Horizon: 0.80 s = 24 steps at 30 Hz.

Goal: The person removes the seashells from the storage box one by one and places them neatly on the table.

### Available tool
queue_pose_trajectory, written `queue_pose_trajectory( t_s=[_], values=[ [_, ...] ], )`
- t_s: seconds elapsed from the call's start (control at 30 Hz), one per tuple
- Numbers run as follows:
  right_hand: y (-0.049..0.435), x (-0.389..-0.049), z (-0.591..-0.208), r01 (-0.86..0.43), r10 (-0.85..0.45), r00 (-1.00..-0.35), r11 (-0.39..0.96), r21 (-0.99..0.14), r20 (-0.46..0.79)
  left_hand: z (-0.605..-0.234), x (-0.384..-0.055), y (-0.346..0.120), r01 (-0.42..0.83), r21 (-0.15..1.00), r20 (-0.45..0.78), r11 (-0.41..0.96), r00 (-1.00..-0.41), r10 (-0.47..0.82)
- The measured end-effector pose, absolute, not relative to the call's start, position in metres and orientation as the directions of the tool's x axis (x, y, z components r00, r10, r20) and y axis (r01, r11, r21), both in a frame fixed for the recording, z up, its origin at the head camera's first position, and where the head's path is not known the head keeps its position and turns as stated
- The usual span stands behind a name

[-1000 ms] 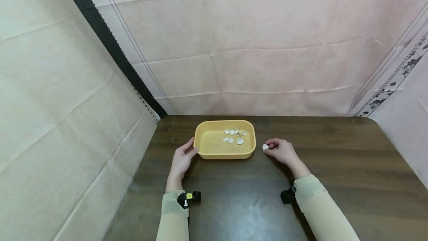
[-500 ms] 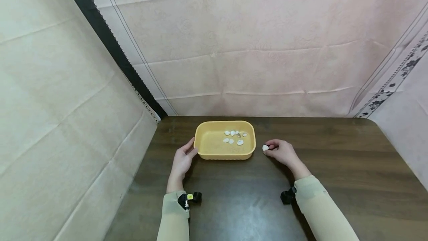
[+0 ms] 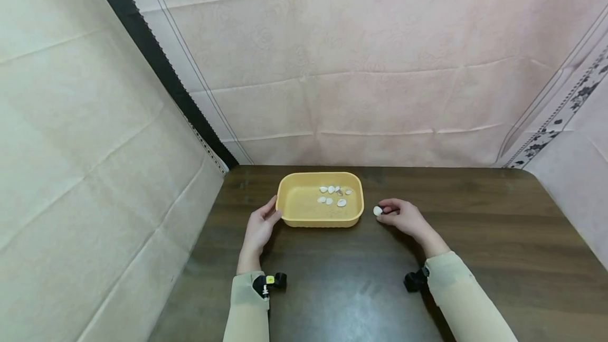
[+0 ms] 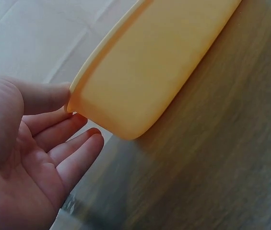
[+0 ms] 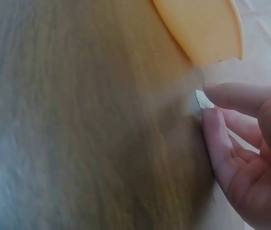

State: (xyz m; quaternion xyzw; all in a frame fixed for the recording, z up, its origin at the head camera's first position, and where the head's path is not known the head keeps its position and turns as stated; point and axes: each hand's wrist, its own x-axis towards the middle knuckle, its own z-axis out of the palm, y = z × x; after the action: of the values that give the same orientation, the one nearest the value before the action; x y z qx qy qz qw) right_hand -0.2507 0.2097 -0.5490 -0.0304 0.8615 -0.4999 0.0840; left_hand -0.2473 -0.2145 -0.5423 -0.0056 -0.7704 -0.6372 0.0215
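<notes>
Tray: a yellow, rectangular, round-cornered tray, plastic by its look (image 3: 296, 202), stands near the far edge of the brown wood-grain worktop (image 3: 323, 284), left of its middle, long axis roughly parallel to that edge.
Pieces in the tray: small, white, rounded, shell-like pieces (image 3: 341, 202) lie in two loose rows in its right half; one in the far row looks brownish.
Piece outside the tray: a similar white piece (image 3: 377, 210) is off the tray's right end, near its front right corner, with a strip of worktop between.
Right hand: the right hand (image 3: 404, 217) pinches that outside piece between thumb and forefinger tips, which point left, straight at the tray.
Left hand: the left hand (image 3: 258, 228) grips the tray's left end, thumb at the rim by the front left corner, fingers against the end wall.
Line from piece to tray: the tray's open top lies left of the pinched piece, across the right rim; the right hand is the nearer to that rim, the left at the opposite end.
Hard to make out: the pinched piece is partly covered by fingertips and nearly edge-on in the right wrist view; whether it touches the worktop cannot be told. The worktop's front edge is cut off.
</notes>
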Motion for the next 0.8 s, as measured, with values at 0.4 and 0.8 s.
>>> queue_pose_trajectory(
  t_s=[0.4, 0.8],
  values=[
    [0.204, -0.247, -0.545, 0.078, -0.08, -0.99, 0.379, -0.922, -0.116, -0.542, -0.248, -0.213, 0.031, 0.985, 0.034, 0.168, -0.999, -0.016],
    [0.154, -0.254, -0.505, -0.088, -0.048, -0.996, 0.308, -0.947, 0.077, -0.542, -0.248, -0.216, 0.027, 0.983, 0.03, 0.181, -0.999, -0.013]
  ],
)
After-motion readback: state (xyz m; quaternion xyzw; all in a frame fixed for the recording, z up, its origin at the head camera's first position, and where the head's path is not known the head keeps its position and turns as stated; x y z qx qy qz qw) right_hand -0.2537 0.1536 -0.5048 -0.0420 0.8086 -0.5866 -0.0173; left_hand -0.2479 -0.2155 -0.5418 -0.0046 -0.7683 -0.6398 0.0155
